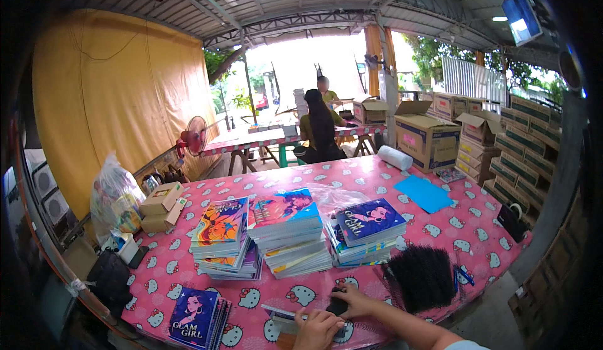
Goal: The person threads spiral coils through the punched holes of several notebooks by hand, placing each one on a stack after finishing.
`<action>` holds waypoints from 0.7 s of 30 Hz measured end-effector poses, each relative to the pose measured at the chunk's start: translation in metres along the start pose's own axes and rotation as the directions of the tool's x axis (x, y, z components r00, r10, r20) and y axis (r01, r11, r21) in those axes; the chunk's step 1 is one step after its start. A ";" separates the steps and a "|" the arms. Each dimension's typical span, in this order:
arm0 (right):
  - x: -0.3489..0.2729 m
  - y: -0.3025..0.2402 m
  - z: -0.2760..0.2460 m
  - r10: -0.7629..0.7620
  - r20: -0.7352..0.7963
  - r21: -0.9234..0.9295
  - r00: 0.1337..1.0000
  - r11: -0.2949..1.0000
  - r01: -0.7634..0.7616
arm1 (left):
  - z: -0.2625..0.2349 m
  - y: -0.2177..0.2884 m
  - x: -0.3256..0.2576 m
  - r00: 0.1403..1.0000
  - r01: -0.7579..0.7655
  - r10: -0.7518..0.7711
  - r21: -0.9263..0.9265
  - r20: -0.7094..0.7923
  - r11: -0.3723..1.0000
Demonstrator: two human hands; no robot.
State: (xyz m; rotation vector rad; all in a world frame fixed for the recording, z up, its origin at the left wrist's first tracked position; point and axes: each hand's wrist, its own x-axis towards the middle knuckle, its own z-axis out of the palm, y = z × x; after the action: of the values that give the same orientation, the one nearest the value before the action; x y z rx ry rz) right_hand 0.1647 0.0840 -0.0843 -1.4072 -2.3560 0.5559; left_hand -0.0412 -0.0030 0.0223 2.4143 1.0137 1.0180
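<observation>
Near the front edge of the table, my left hand [318,330] is closed with its fingers curled over a notebook [280,313] that lies low in front of me, largely covered by the hand. Just right of it, my right hand [353,301] grips a small black object [336,305]; its exact kind is hard to make out. A heap of black spiral binding coils [422,278] lies right of my right hand. Finished spiral notebooks with a dark blue cover [193,316] lie at the front left.
Three stacks of printed notebooks, an orange one [220,224], a tall middle one [290,230] and a blue one [369,223], stand beyond my hands. A blue sheet [423,193], a white roll [395,158] and cartons [427,139] are farther right. Two people sit at a back table.
</observation>
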 end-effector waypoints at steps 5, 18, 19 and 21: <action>-0.095 0.005 -0.012 0.254 -0.031 0.964 0.967 0.263 -0.039 | 0.007 0.003 -0.001 0.994 0.103 -0.102 -0.061 0.030 0.993; -0.122 -0.042 0.011 0.250 -0.085 0.732 0.965 -0.641 0.230 | 0.009 -0.023 0.001 0.997 -0.002 -0.006 0.109 0.078 0.994; -0.118 -0.039 0.012 0.204 -0.142 0.697 0.969 -0.674 0.244 | 0.010 -0.019 0.001 1.000 -0.006 0.005 0.080 0.024 0.997; -0.109 -0.034 0.022 0.263 -0.099 0.725 0.960 -0.641 0.251 | 0.003 -0.003 0.007 0.996 -0.015 0.018 0.034 -0.091 0.999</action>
State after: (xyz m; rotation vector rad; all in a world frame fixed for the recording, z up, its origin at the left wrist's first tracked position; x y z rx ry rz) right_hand 0.1779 -0.0306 -0.0965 -0.1779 -0.2873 1.7391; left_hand -0.0371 0.0039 0.0218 2.4256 1.0503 1.1355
